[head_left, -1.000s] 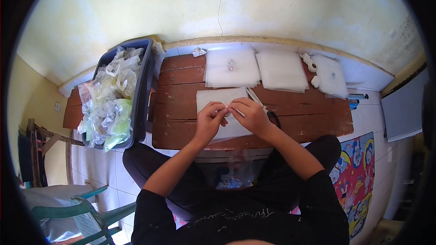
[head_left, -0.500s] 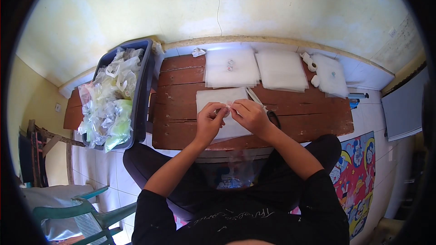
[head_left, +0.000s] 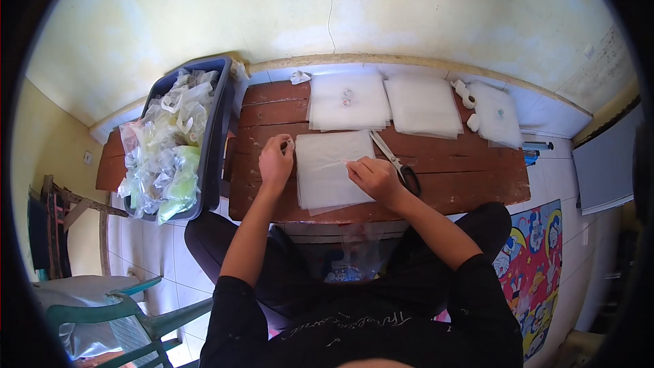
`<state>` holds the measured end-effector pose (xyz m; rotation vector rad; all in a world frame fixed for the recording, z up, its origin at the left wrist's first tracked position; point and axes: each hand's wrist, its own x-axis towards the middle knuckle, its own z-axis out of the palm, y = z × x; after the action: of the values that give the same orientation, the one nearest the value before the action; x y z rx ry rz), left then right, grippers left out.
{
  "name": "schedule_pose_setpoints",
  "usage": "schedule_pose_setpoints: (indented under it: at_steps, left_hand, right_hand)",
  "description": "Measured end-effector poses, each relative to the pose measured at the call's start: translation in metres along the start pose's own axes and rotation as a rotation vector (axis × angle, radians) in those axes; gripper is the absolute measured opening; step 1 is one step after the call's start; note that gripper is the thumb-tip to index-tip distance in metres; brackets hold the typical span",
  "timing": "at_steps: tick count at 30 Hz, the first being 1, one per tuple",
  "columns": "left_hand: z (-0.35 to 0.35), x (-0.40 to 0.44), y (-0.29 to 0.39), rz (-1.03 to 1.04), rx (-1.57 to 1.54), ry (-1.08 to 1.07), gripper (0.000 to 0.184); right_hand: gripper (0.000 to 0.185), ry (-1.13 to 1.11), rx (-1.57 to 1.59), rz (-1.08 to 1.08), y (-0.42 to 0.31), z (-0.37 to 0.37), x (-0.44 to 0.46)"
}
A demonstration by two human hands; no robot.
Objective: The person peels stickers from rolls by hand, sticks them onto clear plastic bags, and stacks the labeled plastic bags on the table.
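Observation:
A stack of clear plastic bags [head_left: 330, 187] lies squared up on the brown wooden table [head_left: 463, 180] in front of me. My left hand [head_left: 276, 163] is off the stack's left edge with its fingers curled together; a small thing seems to be in them, too small to name. Over the middle of the stack, my right hand [head_left: 373, 177] pinches a tiny pale piece between thumb and forefinger; its kind is unclear. Black-handled scissors [head_left: 407, 178] lie right of the stack, blades pointing away from me, partly behind my right hand.
More plastic stacks stand along the wall: one on the left [head_left: 347, 112] with small round items on top, one in the middle [head_left: 422, 105], one on the right [head_left: 496, 119]. A white roll [head_left: 468, 100] lies between the latter two. A dark tub [head_left: 223, 116] holds crumpled plastic bags.
My hands were together over the stack and have come apart. The left has moved left, off the bags; the right stays over them, a little lower.

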<state>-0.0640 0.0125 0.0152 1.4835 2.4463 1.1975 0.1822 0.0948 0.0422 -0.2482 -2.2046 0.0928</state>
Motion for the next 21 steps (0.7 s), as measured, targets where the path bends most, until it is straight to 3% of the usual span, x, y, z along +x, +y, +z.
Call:
schedule_pose_setpoints:
  at_steps: [3, 8, 12, 14, 15, 17, 21]
  left_hand:
    - [0.008, 0.004, -0.031, -0.074, 0.023, -0.048, 0.022]
    - [-0.002, 0.0, -0.028, 0.015, 0.153, -0.159, 0.026]
    - [-0.016, -0.011, 0.02, -0.04, 0.366, -0.03, 0.03]
    - [-0.014, -0.012, 0.031, 0.059, 0.017, -0.063, 0.033]
    - [-0.006, -0.016, 0.032, 0.059, 0.017, -0.066, 0.033]
    - [0.015, -0.026, 0.033, -0.296, -0.599, -0.558, 0.035]
    - [0.011, -0.037, 0.059, -0.4, -0.927, -0.611, 0.037]
  right_hand:
    - [0.01, -0.008, 0.003, -0.027, 0.0, 0.002, -0.004]
    - [0.014, -0.013, 0.012, -0.058, 0.003, 0.006, -0.011]
    - [0.015, -0.037, 0.008, -0.071, 0.002, 0.006, -0.011]
    - [0.015, -0.046, -0.005, -0.075, 0.0, 0.004, -0.009]
    - [0.015, -0.058, -0.013, -0.083, 0.0, 0.003, -0.009]
    - [0.015, -0.074, -0.018, -0.093, -0.001, 0.004, -0.011]
    - [0.02, -0.122, -0.007, -0.119, 0.001, 0.011, -0.022]
